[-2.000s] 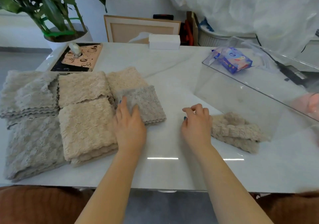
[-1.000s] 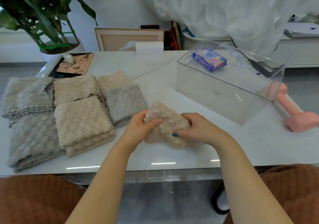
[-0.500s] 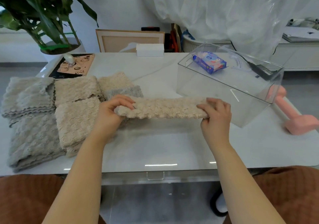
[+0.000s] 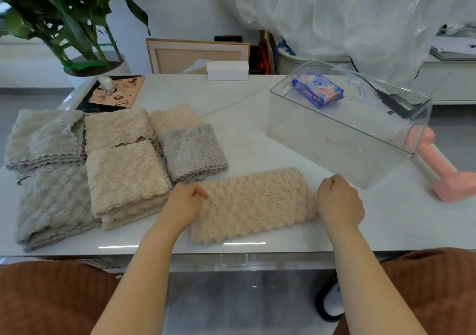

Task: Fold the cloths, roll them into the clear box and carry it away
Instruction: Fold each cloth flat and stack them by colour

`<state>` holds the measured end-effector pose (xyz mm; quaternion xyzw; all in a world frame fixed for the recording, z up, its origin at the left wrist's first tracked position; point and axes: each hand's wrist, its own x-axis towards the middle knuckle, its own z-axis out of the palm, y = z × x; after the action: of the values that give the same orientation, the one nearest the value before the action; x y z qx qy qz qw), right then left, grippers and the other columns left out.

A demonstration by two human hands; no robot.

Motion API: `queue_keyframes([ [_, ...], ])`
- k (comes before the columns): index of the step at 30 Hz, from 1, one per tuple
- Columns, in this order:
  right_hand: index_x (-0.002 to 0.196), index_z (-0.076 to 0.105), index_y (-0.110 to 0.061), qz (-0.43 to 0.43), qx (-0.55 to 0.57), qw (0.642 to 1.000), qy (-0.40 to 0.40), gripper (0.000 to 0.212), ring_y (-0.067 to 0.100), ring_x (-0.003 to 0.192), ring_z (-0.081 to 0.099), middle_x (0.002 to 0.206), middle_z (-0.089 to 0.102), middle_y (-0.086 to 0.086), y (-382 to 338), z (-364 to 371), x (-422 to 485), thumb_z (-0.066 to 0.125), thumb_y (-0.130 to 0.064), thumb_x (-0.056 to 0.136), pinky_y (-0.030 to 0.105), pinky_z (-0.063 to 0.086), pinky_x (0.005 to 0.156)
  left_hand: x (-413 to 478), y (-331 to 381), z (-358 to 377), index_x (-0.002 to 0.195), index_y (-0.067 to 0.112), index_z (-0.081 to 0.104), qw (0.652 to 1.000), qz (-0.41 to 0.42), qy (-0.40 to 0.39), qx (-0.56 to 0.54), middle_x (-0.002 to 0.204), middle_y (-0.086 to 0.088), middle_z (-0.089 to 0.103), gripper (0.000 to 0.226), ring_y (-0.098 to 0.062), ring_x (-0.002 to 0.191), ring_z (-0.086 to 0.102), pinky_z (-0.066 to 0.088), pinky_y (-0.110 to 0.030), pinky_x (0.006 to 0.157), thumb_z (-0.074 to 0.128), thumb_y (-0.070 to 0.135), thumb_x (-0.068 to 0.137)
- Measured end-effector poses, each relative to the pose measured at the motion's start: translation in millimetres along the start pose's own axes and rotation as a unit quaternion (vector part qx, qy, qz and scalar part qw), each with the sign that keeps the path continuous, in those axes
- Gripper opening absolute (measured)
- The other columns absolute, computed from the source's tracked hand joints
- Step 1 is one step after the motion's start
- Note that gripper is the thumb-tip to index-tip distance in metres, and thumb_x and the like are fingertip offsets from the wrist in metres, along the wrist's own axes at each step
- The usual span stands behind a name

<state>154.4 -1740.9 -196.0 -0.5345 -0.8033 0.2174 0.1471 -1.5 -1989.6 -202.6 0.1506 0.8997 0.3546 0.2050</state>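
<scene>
noted potted plant (image 4: 77, 25) far left behind pink mat (image 4: 116, 93); white box (image 4: 227, 70) at table (image 4: 257, 128) far edge; blue tissue pack (image 4: 318, 91) further right; pink dumbbell (image 4: 443, 174) at right edge.

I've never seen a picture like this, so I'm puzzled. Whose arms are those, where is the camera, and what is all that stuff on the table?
There is no machine here. The arms belong to a person who wears a camera on the head, so you look down just as that person does. The left hand and the right hand each grip one end of a beige fluffy cloth, which lies on the white table. To the left sit stacks of folded beige and grey cloths. To the right stands a clear plastic box with no cloth in it yet. Beside the box is a pink dumbbell.
</scene>
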Motion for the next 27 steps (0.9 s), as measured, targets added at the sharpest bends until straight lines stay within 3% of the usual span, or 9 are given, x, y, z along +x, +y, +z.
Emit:
queue_keyframes([
  [2,0.094,0.053,-0.011,0.023,-0.08,0.993,-0.08,0.048,0.028,0.077,0.053,0.092,0.06,0.009,1,3,0,0.028,-0.051,0.097,0.032,0.039,0.067,-5,2,11,0.112,0.019,0.056,0.999,-0.034,0.012,0.028,0.123,-0.01,0.043,0.021,-0.026,0.1,0.053,0.046,-0.034,0.082,0.048,0.021,0.093],
  [5,0.099,0.048,-0.014,0.033,-0.108,0.971,-0.21,0.051,0.024,0.085,0.054,0.097,0.057,0.004,2,10,0,0.049,-0.064,0.086,0.03,0.039,0.064,-14,6,25,0.135,0.014,0.032,0.992,-0.082,0.023,0.094,0.135,-0.016,0.03,0.062,-0.038,0.119,0.041,0.039,-0.041,0.099,0.065,0.034,0.086],
  [9,0.078,0.047,-0.012,0.001,0.015,0.957,-0.29,0.032,0.018,0.072,0.051,0.079,0.053,0.001,0,14,-1,0.067,-0.036,0.082,0.028,0.036,0.057,-14,11,26,0.136,0.014,0.031,0.997,-0.078,0.008,-0.017,0.107,-0.007,0.054,0.067,-0.025,0.088,0.059,0.052,-0.036,0.082,0.071,0.016,0.082],
  [11,0.071,0.045,-0.013,-0.026,0.162,0.949,-0.269,0.024,0.019,0.066,0.046,0.068,0.048,-0.001,-1,11,0,0.067,-0.018,0.079,0.028,0.033,0.056,-14,14,24,0.134,0.019,0.035,0.995,-0.038,0.019,-0.091,0.096,0.002,0.056,0.061,-0.015,0.079,0.06,0.056,-0.038,0.076,0.067,0.009,0.084],
  [15,0.078,0.047,-0.013,-0.08,0.336,0.928,-0.136,0.02,0.015,0.065,0.046,0.071,0.049,-0.001,-3,-5,0,0.066,-0.006,0.08,0.028,0.037,0.059,-16,24,21,0.137,0.029,0.034,0.968,0.061,0.094,-0.222,0.129,0.007,0.039,0.057,0.001,0.117,0.038,0.04,-0.001,0.063,0.056,0.003,0.091],
  [18,0.107,0.048,-0.013,-0.035,0.221,0.963,-0.148,0.029,0.018,0.077,0.056,0.087,0.056,0.001,5,-7,4,0.066,-0.014,0.084,0.029,0.042,0.063,-11,16,27,0.138,0.027,0.031,0.98,0.046,0.077,-0.175,0.118,0.007,0.047,0.063,-0.011,0.089,0.055,0.044,-0.007,0.056,0.056,-0.002,0.088],
  [20,0.122,0.042,-0.009,0.02,0.106,0.975,-0.192,0.047,0.026,0.092,0.057,0.097,0.055,0.006,15,-2,4,0.067,-0.022,0.085,0.031,0.044,0.073,-13,11,35,0.142,0.024,0.025,0.992,0.008,0.042,-0.116,0.126,-0.005,0.046,0.073,-0.015,0.084,0.053,0.05,-0.022,0.072,0.059,-0.002,0.083],
  [23,0.118,0.044,-0.005,0.052,0.06,0.975,-0.21,0.045,0.026,0.09,0.055,0.088,0.049,0.003,18,-1,2,0.066,-0.029,0.086,0.034,0.047,0.074,-17,11,40,0.15,0.02,0.015,0.999,0.007,0.01,-0.052,0.139,-0.01,0.032,0.083,-0.011,0.098,0.039,0.036,-0.022,0.082,0.061,0.001,0.084],
  [27,0.104,0.059,0.003,0.036,0.051,0.983,-0.173,0.022,0.03,0.082,0.057,0.102,0.063,0.021,14,-3,4,0.06,-0.009,0.086,0.04,0.049,0.072,-15,11,33,0.149,0.027,0.014,0.999,0.013,-0.035,-0.017,0.135,-0.007,0.04,0.094,-0.018,0.103,0.05,0.048,-0.029,0.083,0.074,0.014,0.078],
])
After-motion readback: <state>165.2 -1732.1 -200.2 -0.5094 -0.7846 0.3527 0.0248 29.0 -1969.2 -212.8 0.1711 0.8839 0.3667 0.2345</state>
